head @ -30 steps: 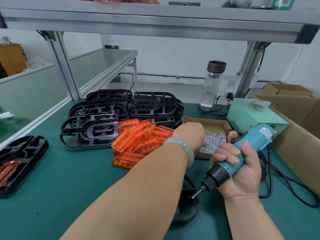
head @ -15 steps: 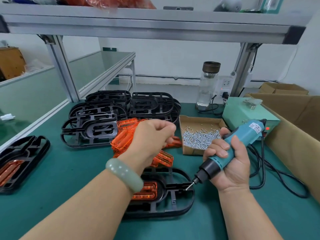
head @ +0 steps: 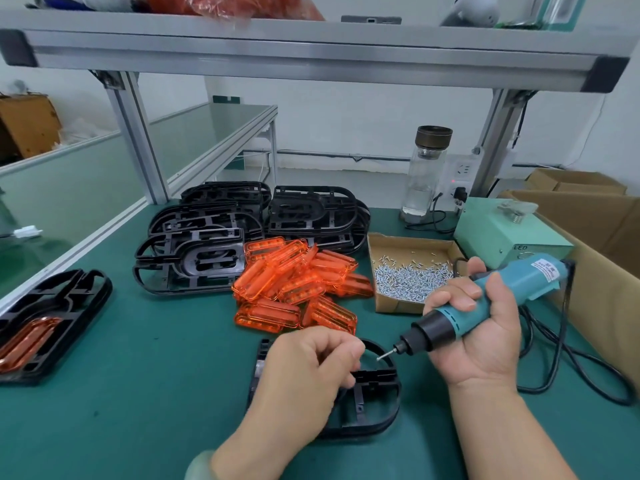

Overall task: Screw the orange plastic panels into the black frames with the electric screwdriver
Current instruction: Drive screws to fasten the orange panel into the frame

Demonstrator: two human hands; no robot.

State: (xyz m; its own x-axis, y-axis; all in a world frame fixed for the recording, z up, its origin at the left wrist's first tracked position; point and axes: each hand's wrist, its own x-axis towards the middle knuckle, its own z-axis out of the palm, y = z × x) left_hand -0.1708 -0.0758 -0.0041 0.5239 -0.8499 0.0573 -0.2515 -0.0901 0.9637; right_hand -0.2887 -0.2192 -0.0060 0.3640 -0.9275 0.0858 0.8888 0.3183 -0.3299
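Observation:
A black frame [head: 375, 407] lies on the green mat near me. My left hand [head: 308, 372] rests over its left half as a closed fist, hiding the orange panel there; I cannot see what is inside the fingers. My right hand [head: 485, 344] grips the teal electric screwdriver [head: 491, 299], its bit [head: 386, 355] slanting down-left just above the frame, close to my left thumb. A heap of loose orange panels [head: 298, 285] sits behind the frame. A cardboard box of screws [head: 408, 277] stands behind the screwdriver.
Stacks of black frames [head: 207, 247] fill the back of the mat. A frame with an orange panel [head: 45, 323] lies at far left. A glass bottle [head: 427, 171], a green power box [head: 505, 233], the black cable [head: 568, 372] and cardboard boxes [head: 609, 223] crowd the right.
My left hand drew back from the screw box as a fist and came down over the near frame, covering its orange panel. The screwdriver stayed almost in place.

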